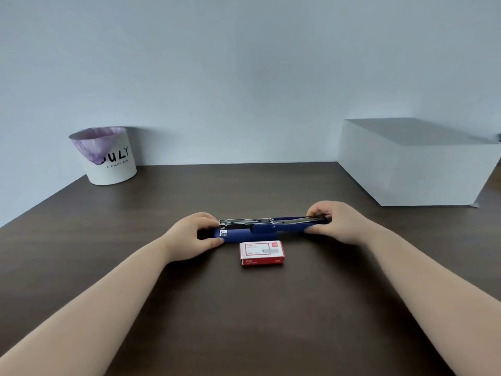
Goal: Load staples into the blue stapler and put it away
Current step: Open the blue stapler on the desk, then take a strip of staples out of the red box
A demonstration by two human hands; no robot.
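Note:
The blue stapler (264, 229) lies lengthwise across the middle of the dark wooden table (244, 308), swung fully open so its metal staple channel faces up. My left hand (193, 236) grips the base end on the left. My right hand (334, 222) holds the far right end, fingers curled over the opened top arm. Just in front of the stapler sits a small red and white staple box (262, 253), closed and touched by neither hand.
A white bucket-like bin (108, 156) with a purple liner and black lettering stands at the back left by the wall. A large white box (414, 161) sits at the back right. The table's left edge runs diagonally near the bin.

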